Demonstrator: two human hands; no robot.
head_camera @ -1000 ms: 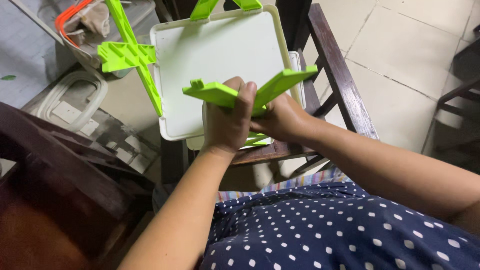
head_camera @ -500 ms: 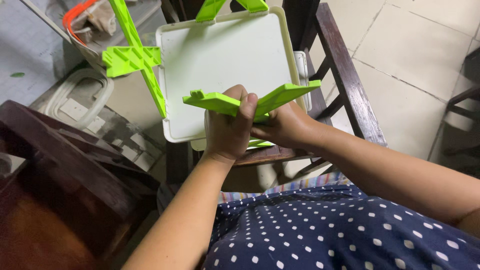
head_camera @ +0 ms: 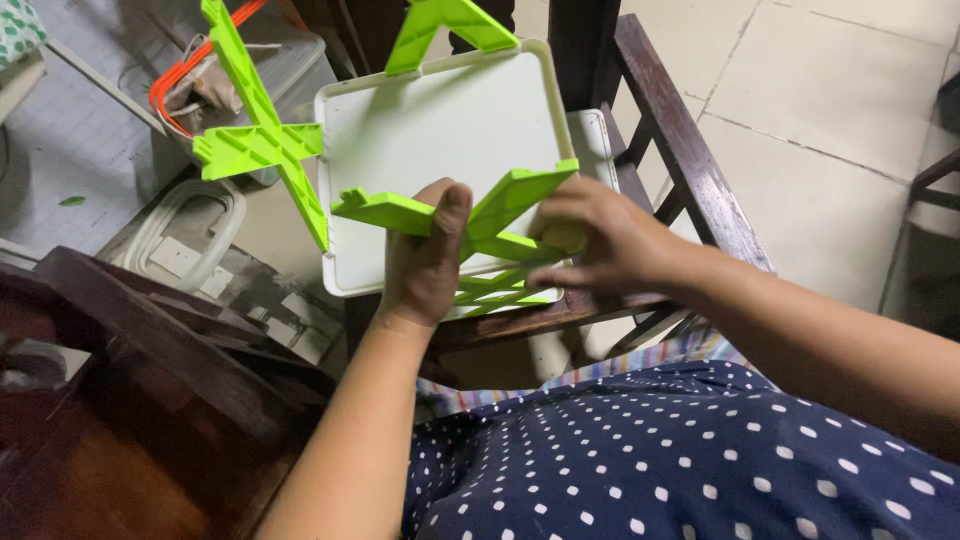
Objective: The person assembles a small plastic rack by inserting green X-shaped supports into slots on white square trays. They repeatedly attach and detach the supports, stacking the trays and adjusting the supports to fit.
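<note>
My left hand (head_camera: 420,262) grips a bright green plastic cross-shaped piece (head_camera: 500,205) at its middle, thumb on top. My right hand (head_camera: 600,240) rests on the lower right arm of the same green piece, fingers curled over it. Behind it a white square plastic panel (head_camera: 440,130) leans on a dark wooden chair. A second green cross piece (head_camera: 262,145) is fixed to the panel's left edge. A third green piece (head_camera: 440,25) sits at the panel's top edge.
The dark wooden chair (head_camera: 680,160) holds the panel, with its armrest to the right. A clear plastic box with orange cord (head_camera: 200,75) and a white plastic frame (head_camera: 190,225) lie at the left. Dark wooden furniture (head_camera: 130,370) fills the lower left. Tiled floor (head_camera: 820,110) spreads right.
My right hand has let go of the cross's middle and slid out to its lower right arm. The green cross has tilted and shifted slightly left. The view has moved a little.
</note>
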